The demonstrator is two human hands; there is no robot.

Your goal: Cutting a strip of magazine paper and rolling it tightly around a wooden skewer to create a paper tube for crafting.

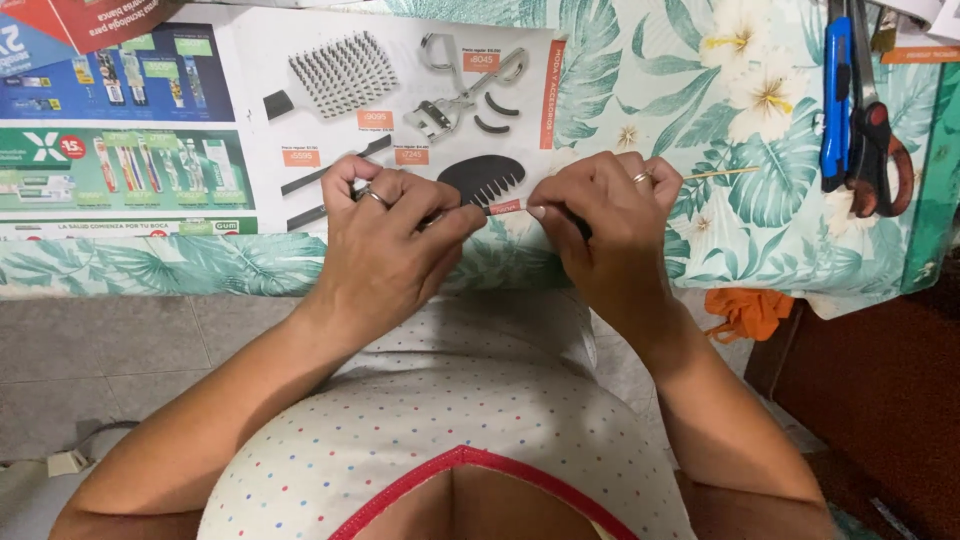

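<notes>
Nearest the camera: a dotted white top with red trim, both forearms reaching forward over a grey tiled floor.

Left hand point(385, 245) curled closed, ring on 1 finger, thumb and forefinger pinched on the left end of a thin rolled paper strip point(505, 208). Right hand point(608, 225) also closed, ring showing, fingertips pinching the strip's right end. The strip spans the small gap between the 2 hands, roughly level, just above the table's near edge. A thin wooden stick point(722, 173) juts out to the right from behind the right hand; cannot tell how it joins the strip.

Under the hands: a leaf-print tablecloth point(700, 80), with an open advertising flyer point(150, 130) spread on the left half, showing brushes and combs.

Far right on the cloth: a blue utility knife point(836, 100) lying beside scissors with red and black handles point(880, 150), well apart from both hands. An orange cloth point(748, 312) hangs below the table edge.
</notes>
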